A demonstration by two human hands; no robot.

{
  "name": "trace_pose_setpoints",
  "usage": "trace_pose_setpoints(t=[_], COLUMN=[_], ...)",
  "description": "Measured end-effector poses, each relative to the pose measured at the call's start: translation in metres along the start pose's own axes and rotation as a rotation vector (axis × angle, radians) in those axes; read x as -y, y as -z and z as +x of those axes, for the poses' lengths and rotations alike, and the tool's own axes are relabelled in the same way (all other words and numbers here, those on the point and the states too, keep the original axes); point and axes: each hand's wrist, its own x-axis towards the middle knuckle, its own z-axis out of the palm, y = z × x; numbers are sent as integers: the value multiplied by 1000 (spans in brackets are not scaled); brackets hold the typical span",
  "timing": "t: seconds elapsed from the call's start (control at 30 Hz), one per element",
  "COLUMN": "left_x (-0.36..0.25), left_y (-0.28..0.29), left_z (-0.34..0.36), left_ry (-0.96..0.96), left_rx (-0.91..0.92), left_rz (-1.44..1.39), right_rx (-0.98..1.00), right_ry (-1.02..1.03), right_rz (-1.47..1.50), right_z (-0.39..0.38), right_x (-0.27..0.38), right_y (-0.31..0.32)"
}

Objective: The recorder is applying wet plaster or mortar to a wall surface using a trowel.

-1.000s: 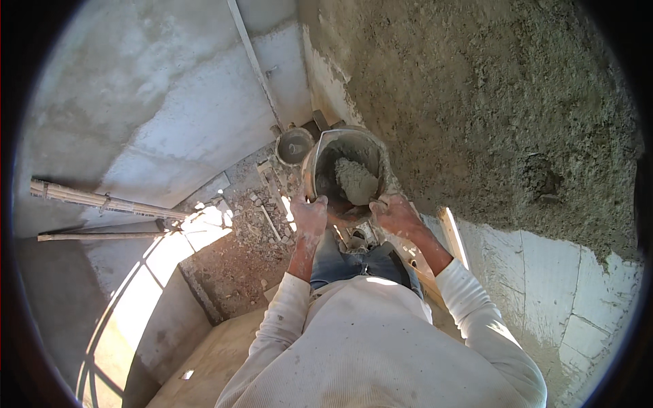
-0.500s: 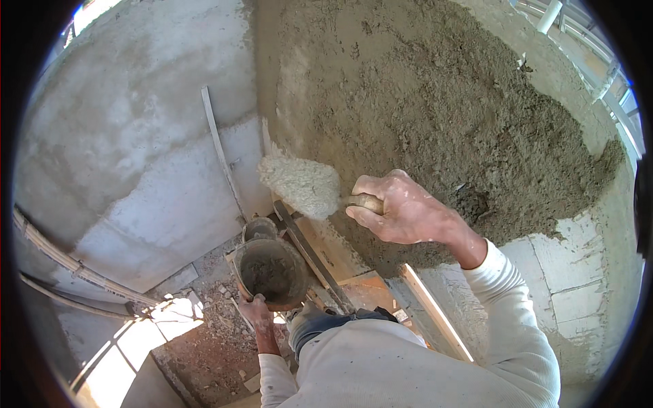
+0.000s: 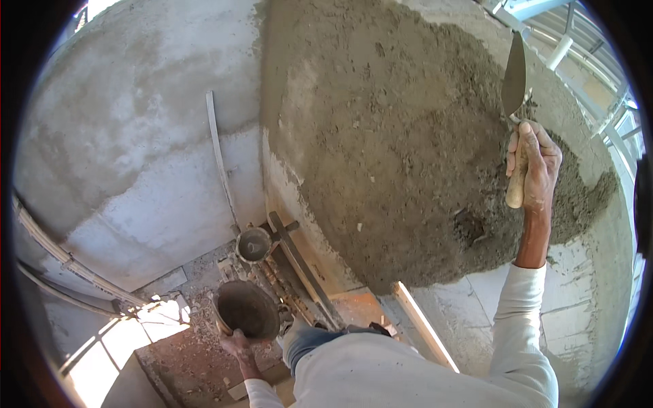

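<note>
My right hand [image 3: 537, 163] is closed round the wooden handle of a trowel [image 3: 515, 78], raised at the right in front of the wall. Its pointed blade is directed up, and no heap of mortar shows on it. Rough wet mortar [image 3: 408, 136] covers much of that wall behind the hand. Low on the left, my left hand [image 3: 238, 345] grips the near rim of a round dark bucket [image 3: 248, 307]. The bucket is tilted, and its inside is dark, so I cannot tell how much mortar it holds.
A smaller bucket [image 3: 254, 243] stands beyond the held one. Dark wooden boards [image 3: 299, 262] lean near the wall corner, and a pale batten [image 3: 425, 326] slants at the wall's foot. A long straightedge [image 3: 218, 149] rests against the left wall. Rubble [image 3: 197, 340] covers the floor.
My right hand has swung up and right with the trowel. The mortar heaped on its blade has gone. My left hand and the bucket have shifted down and left.
</note>
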Motion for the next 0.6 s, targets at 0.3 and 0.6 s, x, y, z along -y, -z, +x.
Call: trace_pose_setpoints(t=[0.3,0.6], left_x=[-60,-147], left_y=[-110,-173], left_z=[-1,-96], left_ry=[-380,-576], left_rx=[275,651], left_rz=[325,393], right_rx=[1068,1167], right_ry=[-498,-103], right_rz=[-572,-712], right_z=[-240,-329], right_x=[-131,-138], right_y=[-107,-189])
